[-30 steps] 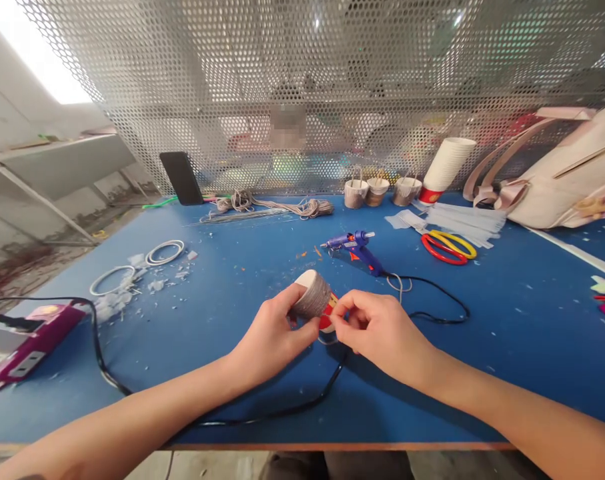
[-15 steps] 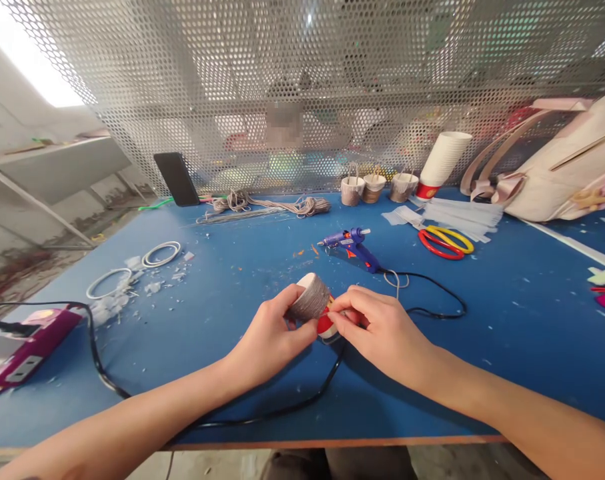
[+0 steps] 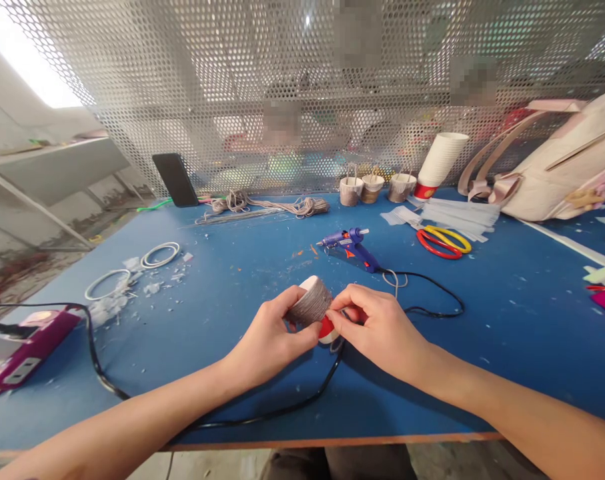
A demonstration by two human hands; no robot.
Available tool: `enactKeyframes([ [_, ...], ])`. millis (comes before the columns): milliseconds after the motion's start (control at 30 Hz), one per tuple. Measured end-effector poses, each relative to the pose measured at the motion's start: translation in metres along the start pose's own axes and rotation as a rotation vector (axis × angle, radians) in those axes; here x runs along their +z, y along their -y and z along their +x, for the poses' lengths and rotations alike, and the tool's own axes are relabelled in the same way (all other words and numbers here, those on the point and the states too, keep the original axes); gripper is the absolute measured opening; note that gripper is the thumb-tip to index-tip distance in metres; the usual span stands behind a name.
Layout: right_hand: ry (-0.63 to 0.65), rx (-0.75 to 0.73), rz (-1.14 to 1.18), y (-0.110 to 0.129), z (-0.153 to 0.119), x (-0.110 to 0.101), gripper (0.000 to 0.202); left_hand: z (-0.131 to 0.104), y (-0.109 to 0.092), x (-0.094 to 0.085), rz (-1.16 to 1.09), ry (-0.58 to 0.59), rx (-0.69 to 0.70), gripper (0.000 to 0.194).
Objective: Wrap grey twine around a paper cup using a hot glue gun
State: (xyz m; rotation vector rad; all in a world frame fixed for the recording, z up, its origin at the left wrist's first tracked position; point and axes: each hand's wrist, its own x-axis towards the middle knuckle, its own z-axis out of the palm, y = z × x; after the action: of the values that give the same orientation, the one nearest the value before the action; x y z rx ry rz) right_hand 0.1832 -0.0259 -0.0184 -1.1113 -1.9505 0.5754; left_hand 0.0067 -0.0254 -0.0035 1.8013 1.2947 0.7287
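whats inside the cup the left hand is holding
A white strip of inner wall shows at the rim of the twine-wrapped paper cup in the left hand. Its deeper inside is hidden by its own wall and tilt, so any contents can't be told.

Blue table [image 3: 222,267]; perforated metal screen [image 3: 232,87] (see-through); bright window [image 3: 32,57]

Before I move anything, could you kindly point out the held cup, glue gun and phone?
Held cup [image 3: 313,304], head view: cord-wrapped side.
Glue gun [image 3: 352,241], head view: body above trigger.
Phone [image 3: 175,180], head view: dark face.
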Motion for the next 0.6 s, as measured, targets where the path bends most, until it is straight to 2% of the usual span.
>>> enactKeyframes([
  [600,-0.013,0.0,0.0,-0.0053,0.0005,-0.002,0.011,0.0005,-0.0026,0.0,-0.045,-0.022,0.013,0.012],
])
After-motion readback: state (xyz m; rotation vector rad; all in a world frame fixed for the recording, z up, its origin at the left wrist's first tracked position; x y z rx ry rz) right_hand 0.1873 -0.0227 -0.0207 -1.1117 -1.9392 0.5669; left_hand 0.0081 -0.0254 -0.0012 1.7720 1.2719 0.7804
